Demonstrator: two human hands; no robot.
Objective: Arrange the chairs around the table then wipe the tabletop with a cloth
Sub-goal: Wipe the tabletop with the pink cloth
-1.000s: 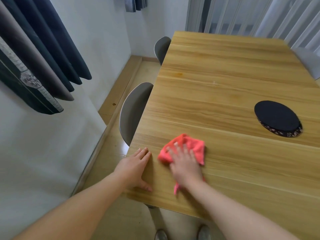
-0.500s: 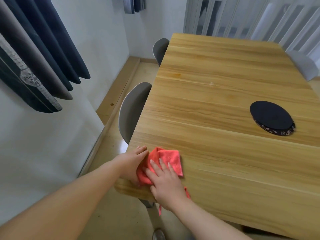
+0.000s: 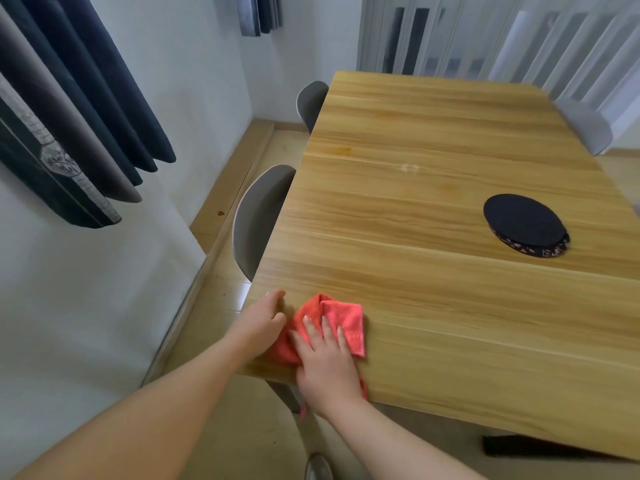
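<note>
A red cloth point(image 3: 346, 320) lies on the wooden tabletop point(image 3: 433, 161) near its near-left corner. My right hand point(image 3: 325, 358) presses flat on the cloth with its fingers spread, and a bit of cloth hangs over the near edge. My left hand point(image 3: 265, 320) rests on the table corner, fingers loosely curled, its thumb touching the cloth's left side. Two grey chairs point(image 3: 256, 220) point(image 3: 311, 102) are tucked in along the table's left side. A third grey chair point(image 3: 585, 129) stands at the far right side.
A round black mat point(image 3: 524, 223) lies on the right part of the table. Dark curtains point(image 3: 69, 116) hang at the left by a white wall. A narrow strip of floor point(image 3: 221, 216) runs between the wall and the chairs. A slatted partition point(image 3: 485, 36) stands behind the table.
My right hand has drawn the cloth left and toward me, to the near-left corner beside my left hand. The left hand has stayed at the corner.
</note>
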